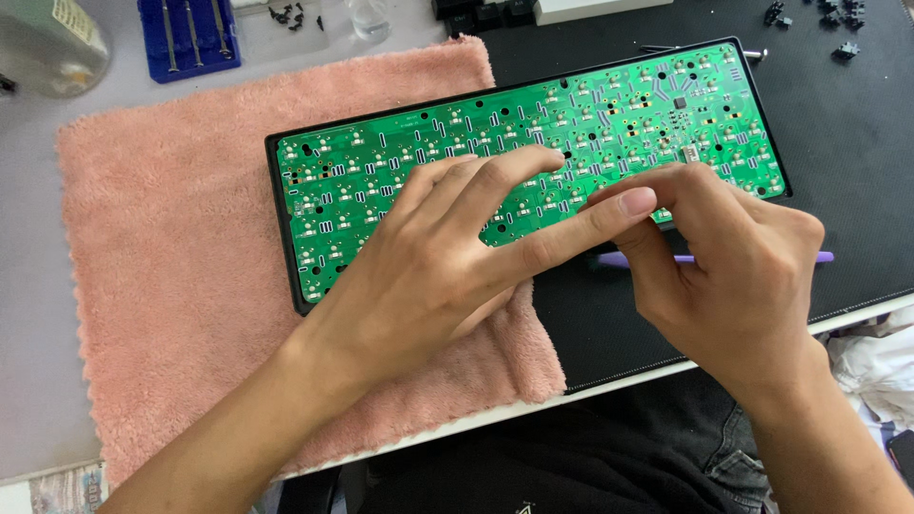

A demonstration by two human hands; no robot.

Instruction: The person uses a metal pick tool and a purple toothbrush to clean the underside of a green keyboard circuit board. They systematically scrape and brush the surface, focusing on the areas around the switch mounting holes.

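the green circuit board (533,133) lies in its black frame, long axis left to right, half on the pink towel (171,238). the left hand (428,276) presses flat on it, grasping nothing; the right hand (733,276) pinches its near edge, nearer the purple tool (752,258).

The circuit board (533,152) lies half on the towel (171,266), half on the mat (838,143) to the right. Both hands rest on its near edge. A tool box (188,36) sits far left on the desk (33,314).
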